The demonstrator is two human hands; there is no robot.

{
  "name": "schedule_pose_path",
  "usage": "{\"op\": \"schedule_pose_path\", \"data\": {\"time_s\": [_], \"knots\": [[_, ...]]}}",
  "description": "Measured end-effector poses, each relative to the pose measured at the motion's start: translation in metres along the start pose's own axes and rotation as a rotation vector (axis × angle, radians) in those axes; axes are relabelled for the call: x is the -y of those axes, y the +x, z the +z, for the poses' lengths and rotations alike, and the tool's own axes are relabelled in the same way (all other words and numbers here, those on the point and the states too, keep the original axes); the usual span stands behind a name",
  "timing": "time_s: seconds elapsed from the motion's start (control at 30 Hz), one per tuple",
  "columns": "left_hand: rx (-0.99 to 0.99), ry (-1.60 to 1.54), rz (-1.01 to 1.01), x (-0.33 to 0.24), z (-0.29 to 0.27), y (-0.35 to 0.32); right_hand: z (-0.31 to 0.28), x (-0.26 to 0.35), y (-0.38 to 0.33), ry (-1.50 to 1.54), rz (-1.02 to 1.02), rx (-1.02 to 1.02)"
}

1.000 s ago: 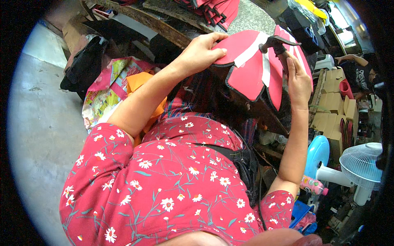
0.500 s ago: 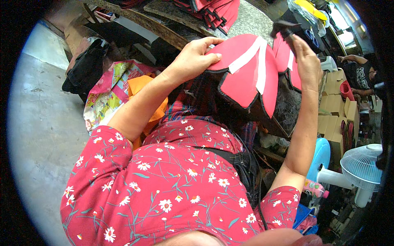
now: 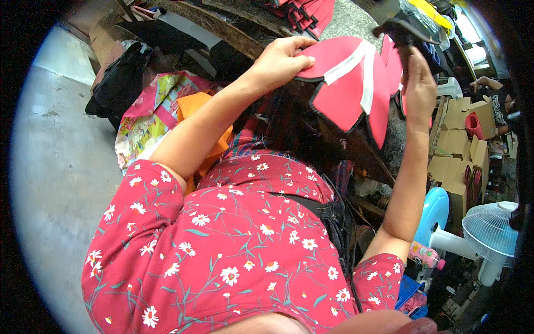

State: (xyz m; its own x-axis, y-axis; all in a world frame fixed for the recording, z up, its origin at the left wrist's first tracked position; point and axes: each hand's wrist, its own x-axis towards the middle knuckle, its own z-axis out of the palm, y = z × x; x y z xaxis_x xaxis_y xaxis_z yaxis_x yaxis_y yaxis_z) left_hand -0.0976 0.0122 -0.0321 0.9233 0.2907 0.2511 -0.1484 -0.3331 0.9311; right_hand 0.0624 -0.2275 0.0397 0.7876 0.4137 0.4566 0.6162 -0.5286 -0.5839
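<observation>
My left hand [image 3: 283, 62] pinches the upper left edge of a pink, black-edged shoe upper piece [image 3: 347, 103], thumb on top. Two white strips [image 3: 367, 78] run across it in a narrow V, and its lower part splits into pointed flaps. In my right hand [image 3: 421, 89] is a hammer [image 3: 405, 30], gripped by its dark handle with the head raised and slightly blurred. Just beyond the held piece, another pink piece [image 3: 391, 67] lies partly hidden by it and by my right hand.
A pile of pink, black-edged pieces [image 3: 308, 16] lies on the grey stone worktop [image 3: 353, 22]. Cardboard boxes [image 3: 453, 145] and a fan [image 3: 489, 231] stand at the right. A patterned bag [image 3: 147, 114] is left of my lap. Another person's arm [image 3: 488, 83] shows at far right.
The pink piece and my left hand sit a little higher and farther right in view. The hammer has shifted slightly right and its head has turned. My grips are the same.
</observation>
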Motion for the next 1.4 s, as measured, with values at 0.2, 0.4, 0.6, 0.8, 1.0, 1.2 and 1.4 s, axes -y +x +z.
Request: {"op": "schedule_pose_path", "data": {"time_s": [0.2,0.4,0.6,0.8,1.0,1.2,1.4], "knots": [[-0.109,0.202,0.101,0.004,0.013,0.019,-0.005,0.002,-0.019,-0.162,0.050,0.157],[-0.148,0.611,0.149,-0.010,0.019,0.030,-0.004,0.009,-0.028,0.071,-0.100,-0.019],[-0.147,0.824,0.176,-0.017,0.025,0.051,-0.013,0.015,-0.032,-0.150,-0.089,0.077],[-0.125,0.915,0.164,-0.013,0.032,0.056,0.000,0.022,-0.035,-0.332,0.071,0.174],[-0.094,0.957,0.160,-0.017,0.033,0.055,-0.009,0.022,-0.036,-0.132,-0.158,0.036],[-0.040,0.991,0.105,-0.019,0.035,0.058,0.003,0.020,-0.039,-0.274,0.017,0.193],[-0.028,0.836,0.026,-0.029,0.030,0.054,-0.029,-0.014,-0.061,-0.177,-0.184,0.062]]}}
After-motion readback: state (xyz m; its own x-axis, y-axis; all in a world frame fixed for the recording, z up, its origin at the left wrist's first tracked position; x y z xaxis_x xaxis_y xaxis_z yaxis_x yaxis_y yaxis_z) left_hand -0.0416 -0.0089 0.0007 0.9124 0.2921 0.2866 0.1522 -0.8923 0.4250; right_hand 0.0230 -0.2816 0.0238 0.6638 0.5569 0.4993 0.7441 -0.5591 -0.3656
